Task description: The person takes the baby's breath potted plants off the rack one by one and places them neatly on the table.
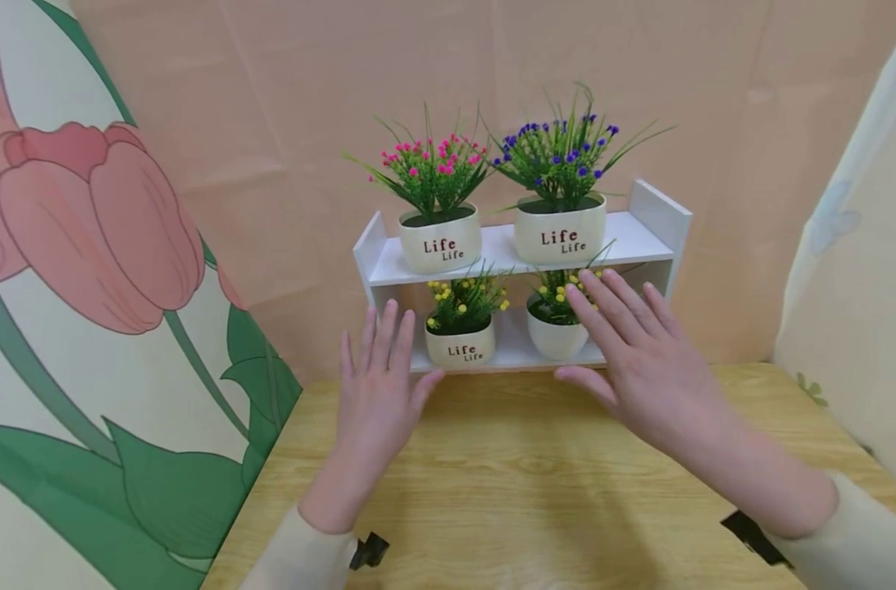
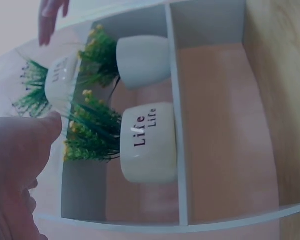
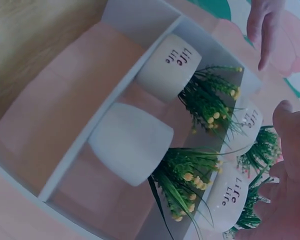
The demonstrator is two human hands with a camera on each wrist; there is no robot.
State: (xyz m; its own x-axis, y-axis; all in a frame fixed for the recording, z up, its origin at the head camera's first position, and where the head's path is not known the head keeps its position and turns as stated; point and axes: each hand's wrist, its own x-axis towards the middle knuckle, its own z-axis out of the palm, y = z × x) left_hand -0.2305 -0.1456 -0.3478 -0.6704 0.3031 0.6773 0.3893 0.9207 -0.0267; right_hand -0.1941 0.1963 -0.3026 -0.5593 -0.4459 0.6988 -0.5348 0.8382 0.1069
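Two bare hands before a white shelf (image 1: 661,211), as I received them remotely from the head and wrist cameras. The left hand (image 1: 374,401) was extended, its fingers straight, slightly parted and grasping nothing. The right hand (image 1: 645,367) was likewise extended and unladen, its fingers straight and its thumb spread apart. Both turned their backs to the head camera. The shelf stood just beyond the fingertips; whether any fingertip touched it, I could not tell. On its lower tier, between the two sets of fingers, I observed a lettered pot of yellow flowers (image 1: 460,344), just right of the left fingers, and a plain white pot of yellow flowers (image 1: 554,338), just left of the right fingers, which partly covered its foliage in the head view. Higher than the fingertips, on the upper tier, rested a pot of pink flowers (image 1: 442,244) and, to its right, a pot of purple flowers (image 1: 561,235); both bore the word "Life" twice. Below the fingers I noted a wooden table (image 1: 477,475); behind them, a pink backdrop (image 1: 285,147); and well left of the left fingers, a tulip-printed panel (image 1: 86,229).
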